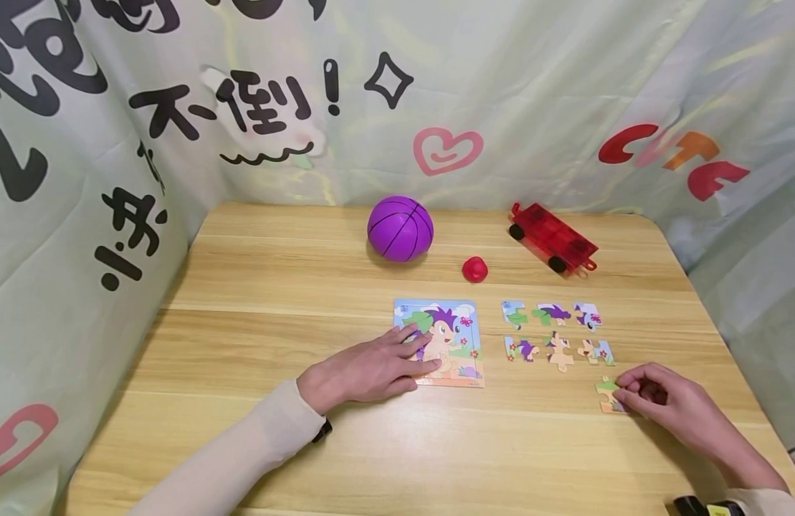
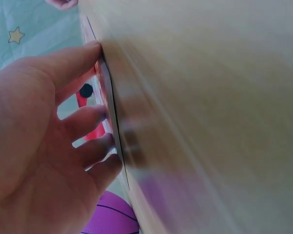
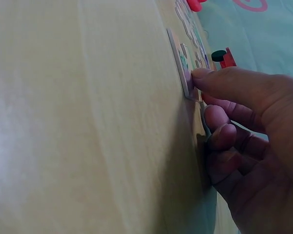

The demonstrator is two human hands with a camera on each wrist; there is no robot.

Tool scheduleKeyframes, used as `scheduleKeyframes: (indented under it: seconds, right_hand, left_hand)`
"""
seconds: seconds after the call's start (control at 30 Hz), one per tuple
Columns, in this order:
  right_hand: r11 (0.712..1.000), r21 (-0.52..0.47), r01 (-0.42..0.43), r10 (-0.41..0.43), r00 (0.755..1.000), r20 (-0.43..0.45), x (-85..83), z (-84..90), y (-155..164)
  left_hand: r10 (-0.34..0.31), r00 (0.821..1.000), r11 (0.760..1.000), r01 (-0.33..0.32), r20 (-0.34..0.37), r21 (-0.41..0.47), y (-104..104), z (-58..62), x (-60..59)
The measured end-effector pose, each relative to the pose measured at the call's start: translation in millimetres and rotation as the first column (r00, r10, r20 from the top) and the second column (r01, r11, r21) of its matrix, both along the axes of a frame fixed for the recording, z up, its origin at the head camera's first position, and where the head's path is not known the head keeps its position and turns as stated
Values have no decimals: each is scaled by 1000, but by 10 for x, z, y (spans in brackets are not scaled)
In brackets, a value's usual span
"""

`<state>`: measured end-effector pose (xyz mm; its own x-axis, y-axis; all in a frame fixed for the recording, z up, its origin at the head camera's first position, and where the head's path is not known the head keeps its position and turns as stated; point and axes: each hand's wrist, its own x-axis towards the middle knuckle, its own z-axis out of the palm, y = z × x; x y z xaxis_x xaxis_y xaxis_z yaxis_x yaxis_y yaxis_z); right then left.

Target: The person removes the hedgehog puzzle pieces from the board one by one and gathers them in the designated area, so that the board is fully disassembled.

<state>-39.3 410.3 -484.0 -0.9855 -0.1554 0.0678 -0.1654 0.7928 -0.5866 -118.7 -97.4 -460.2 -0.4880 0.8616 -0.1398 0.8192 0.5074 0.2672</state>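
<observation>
Left hand: fingers spread flat, pressing puzzle board onto counter. Right hand: grip curled, pinching loose puzzle piece at counter's right front, just below six laid-out pieces.

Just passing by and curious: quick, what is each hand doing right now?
Left hand: open, fingers flat on the puzzle board.
Right hand: closed, fingers pinching a loose puzzle piece on the table.
</observation>
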Motion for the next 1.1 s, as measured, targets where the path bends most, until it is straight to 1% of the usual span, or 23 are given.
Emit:
scheduleKeyframes:
  seconds: [0.17, 0.3, 0.4, 0.47, 0.53, 0.6, 0.67, 0.73, 0.87, 0.97, 1.1]
  right_hand:
    - [1000, 1, -1, 1, 1000, -12, -2, 10, 1]
    - [1000, 5, 28, -28, 999, 29, 5, 62, -10]
    - [999, 16, 50, -51, 998, 40, -13, 106, -64]
    - [999, 16, 50, -51, 998, 22, -50, 138, -132]
    - [999, 20, 33, -33, 999, -2, -108, 186, -224]
    - [1000, 18, -1, 2, 1000, -25, -170, 238, -334]
    - [998, 30, -55, 57, 996, -65, -244, 278, -466]
    - [992, 46, -115, 119, 987, -111, -313, 299, -608]
    - [972, 55, -227, 233, 956, -176, -424, 335, -906]
    - [955, 42, -292, 295, 938, -180, -480, 367, -1128]
    - [939, 38, -341, 343, 931, -127, -549, 373, -1412]
  left_hand:
    - [4, 1000, 1000, -4, 9, 0, 3, -5, -3]
    - [1, 1000, 1000, -1, 10, 2, 6, -6, -7]
    - [-2, 1000, 1000, 2, 6, 2, 8, 2, -5]
    - [-3, 1000, 1000, 3, 9, 2, 5, 12, -3]
    - [-3, 1000, 1000, 3, 14, 3, -1, 23, 1]
    - [-1, 1000, 1000, 1, 24, 7, -4, 34, 4]
    - [2, 999, 1000, -2, 36, 11, -13, 41, 4]
    - [4, 999, 1000, -4, 40, 16, -16, 43, 3]
    - [-2, 1000, 1000, 2, 21, 25, -15, 44, -4]
    - [-11, 1000, 999, 11, 7, 37, -7, 47, -12]
    - [-13, 1000, 999, 12, 5, 45, -3, 42, -15]
